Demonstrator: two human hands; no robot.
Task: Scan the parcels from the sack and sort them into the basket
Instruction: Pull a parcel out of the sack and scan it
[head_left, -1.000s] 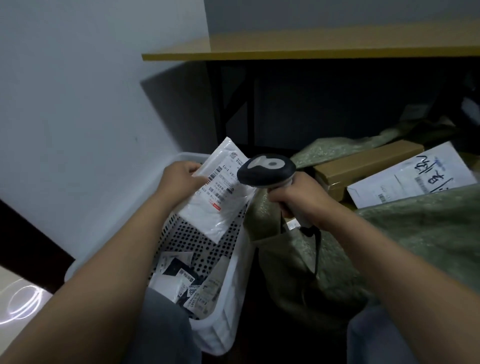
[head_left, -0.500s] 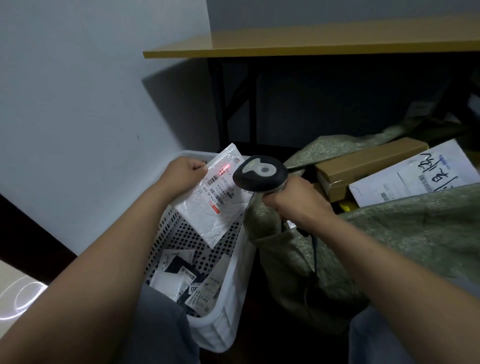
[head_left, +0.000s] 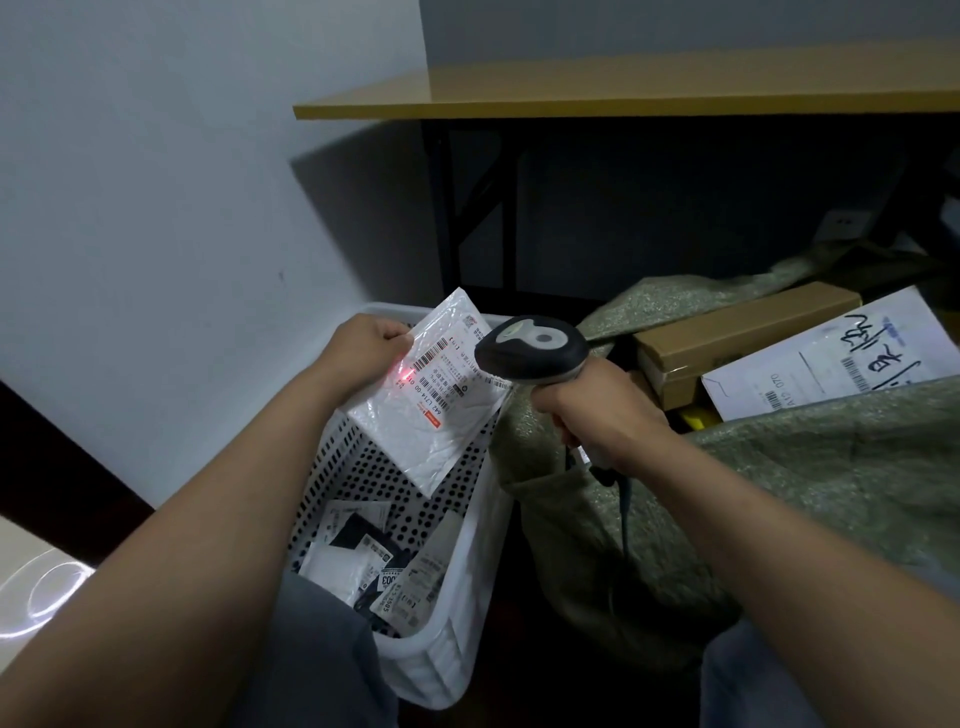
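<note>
fingers (head_left: 399, 340) of l hand (head_left: 363, 347) pinch white parcel (head_left: 439, 434) over basket (head_left: 460, 597); r hand (head_left: 602, 415) fingers wrapped rnd scanner (head_left: 535, 351).

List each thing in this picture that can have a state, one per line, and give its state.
left hand, grips the white mailer by its top corner.
right hand, grips the scanner handle.
white mailer, held over the basket, label up, red dot on it.
scanner, aimed at the label, light on.
basket, holds several parcels.
sack, open, cardboard box and envelope showing.
</note>
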